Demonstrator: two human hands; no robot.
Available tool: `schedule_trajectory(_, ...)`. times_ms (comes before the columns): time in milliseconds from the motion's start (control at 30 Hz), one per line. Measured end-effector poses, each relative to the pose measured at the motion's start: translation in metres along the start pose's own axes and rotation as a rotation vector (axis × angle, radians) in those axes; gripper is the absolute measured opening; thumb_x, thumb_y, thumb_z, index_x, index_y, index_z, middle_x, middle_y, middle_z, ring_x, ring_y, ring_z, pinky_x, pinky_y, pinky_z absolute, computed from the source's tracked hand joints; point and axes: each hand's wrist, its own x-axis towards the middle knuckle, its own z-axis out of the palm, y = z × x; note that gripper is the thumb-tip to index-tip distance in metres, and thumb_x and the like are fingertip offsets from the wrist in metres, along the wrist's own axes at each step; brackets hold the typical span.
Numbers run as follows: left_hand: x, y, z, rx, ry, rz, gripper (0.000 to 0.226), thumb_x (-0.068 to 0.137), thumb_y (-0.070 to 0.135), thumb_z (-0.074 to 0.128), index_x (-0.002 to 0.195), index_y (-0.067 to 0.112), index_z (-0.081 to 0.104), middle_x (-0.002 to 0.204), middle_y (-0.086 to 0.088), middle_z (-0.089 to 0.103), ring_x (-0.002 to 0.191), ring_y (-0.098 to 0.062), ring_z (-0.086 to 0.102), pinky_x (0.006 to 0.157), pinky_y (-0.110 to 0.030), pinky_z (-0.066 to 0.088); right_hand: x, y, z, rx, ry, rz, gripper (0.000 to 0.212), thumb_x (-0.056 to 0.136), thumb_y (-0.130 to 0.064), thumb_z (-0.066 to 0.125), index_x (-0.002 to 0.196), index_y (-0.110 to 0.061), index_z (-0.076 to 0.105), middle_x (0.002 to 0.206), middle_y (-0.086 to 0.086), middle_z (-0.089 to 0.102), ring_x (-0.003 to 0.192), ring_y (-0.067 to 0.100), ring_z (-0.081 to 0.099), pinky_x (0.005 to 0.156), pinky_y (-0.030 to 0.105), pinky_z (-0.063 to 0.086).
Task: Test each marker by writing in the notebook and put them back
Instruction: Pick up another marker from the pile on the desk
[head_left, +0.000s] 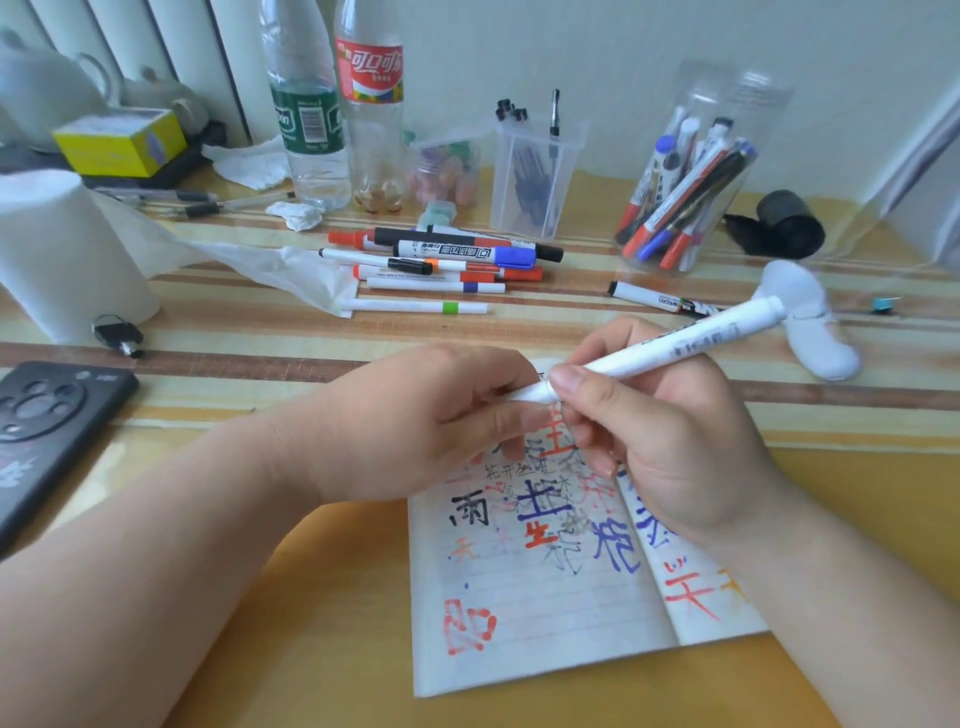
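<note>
The left hand (431, 421) curls round the cap end of a white marker (675, 345), and the right hand (670, 441) grips its barrel, both just above the open notebook (545, 613). This is probably capping or uncapping, I can't tell which. Next comes a straight pull or push along the barrel.

The bottle (370, 73) had a red label reading 可口可 in white. The notebook (545, 623) bore a handwritten black 雨, a red 生 and an orange 天. Print on the held marker (675, 345) was illegible.
</note>
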Motion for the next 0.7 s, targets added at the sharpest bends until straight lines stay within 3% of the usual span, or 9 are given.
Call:
schedule_trajectory(133,-0.001,-0.004,0.002,0.064,0.089,0.064,0.023,0.099,0.037,0.059,0.093,0.018,0.069,0.074,0.014,0.068,0.065,0.003,0.059,0.060,-0.010,0.039,0.000,-0.001,0.000,-0.059,0.036,-0.058,0.019,0.080,-0.022,0.079,0.073,-0.010,0.066,0.061,0.014,0.060,0.049,0.017,0.045,0.043,0.019,0.036)
schedule_trajectory(267,0.001,-0.004,0.009,0.166,0.233,0.137,0.030,0.097,0.039,0.060,0.085,0.012,0.069,0.063,0.005,0.056,0.060,-0.013,0.051,0.054,-0.021,0.038,0.003,0.002,-0.001,-0.149,0.110,-0.049,0.036,0.076,-0.040,0.082,0.061,-0.012,0.066,0.060,0.031,0.053,0.043,0.017,0.041,0.043,0.018,0.034)
schedule_trajectory(400,0.002,-0.003,0.016,0.202,0.277,0.155,0.038,0.096,0.038,0.059,0.071,0.010,0.057,0.054,0.002,0.044,0.054,-0.019,0.041,0.050,-0.031,0.034,0.004,0.001,0.003,-0.116,0.118,0.010,0.038,0.077,-0.036,0.080,0.056,-0.009,0.064,0.058,0.039,0.043,0.042,0.021,0.034,0.042,0.023,0.029)
schedule_trajectory(467,0.003,-0.005,0.018,0.192,0.265,0.136,0.040,0.096,0.040,0.059,0.068,0.013,0.053,0.052,0.001,0.047,0.051,-0.020,0.043,0.049,-0.036,0.037,0.005,0.002,0.003,-0.186,0.110,0.023,0.041,0.079,-0.036,0.083,0.054,-0.010,0.064,0.053,0.029,0.047,0.040,0.016,0.038,0.044,0.022,0.031)
schedule_trajectory(567,0.006,-0.006,0.017,0.137,0.226,0.099,0.037,0.095,0.045,0.058,0.068,0.020,0.054,0.056,0.003,0.055,0.052,-0.019,0.049,0.051,-0.039,0.042,0.007,0.002,0.003,-0.270,0.128,-0.005,0.036,0.083,-0.035,0.079,0.055,-0.014,0.069,0.043,-0.005,0.051,0.039,0.006,0.043,0.046,0.020,0.034)
schedule_trajectory(700,0.008,-0.006,0.014,0.081,0.152,0.047,0.037,0.098,0.049,0.051,0.073,0.023,0.055,0.064,0.007,0.053,0.061,-0.014,0.050,0.059,-0.034,0.043,0.009,-0.002,0.006,-0.220,0.139,-0.078,0.024,0.080,-0.036,0.080,0.077,-0.014,0.072,0.062,-0.004,0.070,0.054,0.012,0.062,0.055,0.026,0.047)
